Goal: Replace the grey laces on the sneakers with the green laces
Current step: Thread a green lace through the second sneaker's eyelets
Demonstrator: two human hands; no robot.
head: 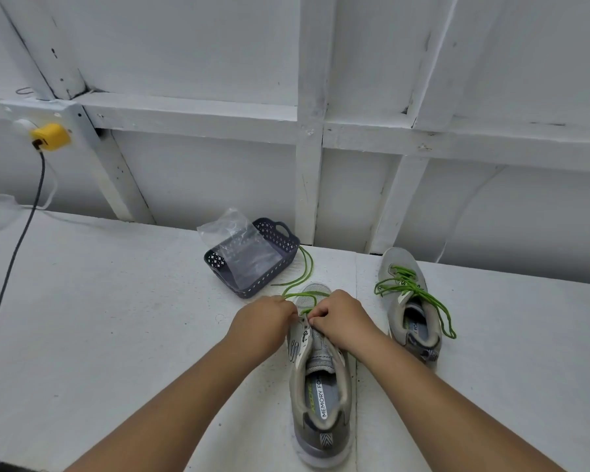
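1. Both hands meet over the front eyelets of the near grey sneaker (321, 379). The left hand (264, 321) has its fingers curled in and pinches the green lace (305, 277) at the lowest eyelets.
2. The right hand (341, 318) is curled too, its fingertips pinching the same lace just beside the left hand, right over the tongue.
3. That sneaker stands on the white table (116, 318), heel toward the person, toe pointing at the wall. Only the bottom eyelets carry lace; the upper ones show bare.
4. From the hands the green lace loops forward over the toe and trails off toward the right side of the basket.
5. The second grey sneaker (411, 308) sits to the right, well apart from the hands, already threaded with its own green lace (423, 296), whose loose ends spill over its side onto the table.
6. A dark blue perforated basket (280, 238) stands beyond the near shoe, with a clear plastic bag (239, 243) lying in it and sticking out over the rim.
7. Far left, a yellow plug adapter (50, 136) sits in a wall socket, and a dark cable (21, 240) hangs down from it across the table.
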